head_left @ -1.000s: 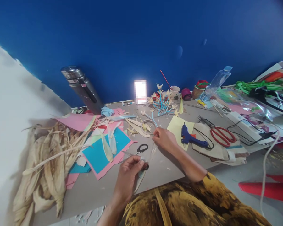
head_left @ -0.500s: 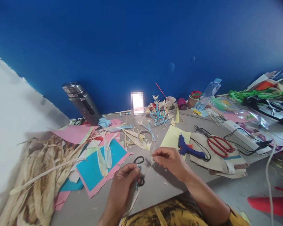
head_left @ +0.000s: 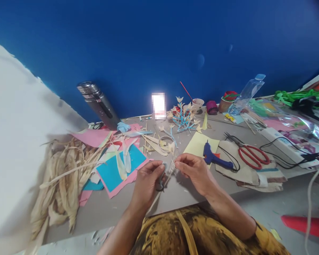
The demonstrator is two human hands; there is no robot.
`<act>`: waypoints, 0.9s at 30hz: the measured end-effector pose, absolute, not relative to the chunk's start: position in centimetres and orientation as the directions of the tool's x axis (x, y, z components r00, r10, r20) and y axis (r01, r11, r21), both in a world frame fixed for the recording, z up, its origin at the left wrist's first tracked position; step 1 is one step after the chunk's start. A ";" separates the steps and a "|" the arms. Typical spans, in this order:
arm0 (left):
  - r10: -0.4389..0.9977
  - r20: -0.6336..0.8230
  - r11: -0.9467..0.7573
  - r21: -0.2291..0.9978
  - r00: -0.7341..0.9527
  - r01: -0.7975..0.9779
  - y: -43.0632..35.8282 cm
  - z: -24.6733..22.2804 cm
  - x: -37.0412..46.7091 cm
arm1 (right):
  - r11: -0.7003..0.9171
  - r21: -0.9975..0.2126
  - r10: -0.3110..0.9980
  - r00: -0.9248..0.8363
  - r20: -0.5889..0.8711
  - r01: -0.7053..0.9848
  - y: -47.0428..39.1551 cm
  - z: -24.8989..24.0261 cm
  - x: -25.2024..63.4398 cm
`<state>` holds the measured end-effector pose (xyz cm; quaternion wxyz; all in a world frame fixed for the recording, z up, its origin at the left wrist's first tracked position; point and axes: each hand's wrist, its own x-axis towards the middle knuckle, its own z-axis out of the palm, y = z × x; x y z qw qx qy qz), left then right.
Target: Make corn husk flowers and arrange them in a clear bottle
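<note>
My left hand (head_left: 150, 180) is closed in a pinch above the table's front part. What sits between its finger and thumb is too small to make out. Facing it, my right hand (head_left: 193, 171) pinches a thin pale strand (head_left: 172, 164) at its fingertips. A narrow cream strip (head_left: 158, 198) runs from below the hands toward the table edge. Dark-handled scissors (head_left: 161, 185) lie beside my left hand, mostly hidden by it. Just beyond the fingers are a ring-shaped roll (head_left: 161, 143) and a pale husk flower (head_left: 171, 147).
Dried husks (head_left: 61, 184) spread at left beside blue paper (head_left: 113, 168). A flask (head_left: 101, 106) stands behind. Blue-stemmed flowers (head_left: 183, 118) are at the back. At right are a glue gun (head_left: 216, 159), red-handled scissors (head_left: 253, 156), a plastic bottle (head_left: 247, 95) and a power strip (head_left: 281, 145).
The view has shifted, so the table's things appear higher and mostly farther right. My left hand now covers more of the dark-handled scissors and sits closer to my right hand. Both stay pinched.
</note>
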<state>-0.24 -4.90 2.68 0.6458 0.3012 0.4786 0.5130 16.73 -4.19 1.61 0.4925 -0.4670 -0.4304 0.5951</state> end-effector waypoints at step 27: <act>0.874 -0.481 0.454 0.856 -0.063 -0.248 -4.1 2.5 1.5 | 0.065 -0.223 0.992 -0.038 0.123 0.973 -5.4 1.4 30.1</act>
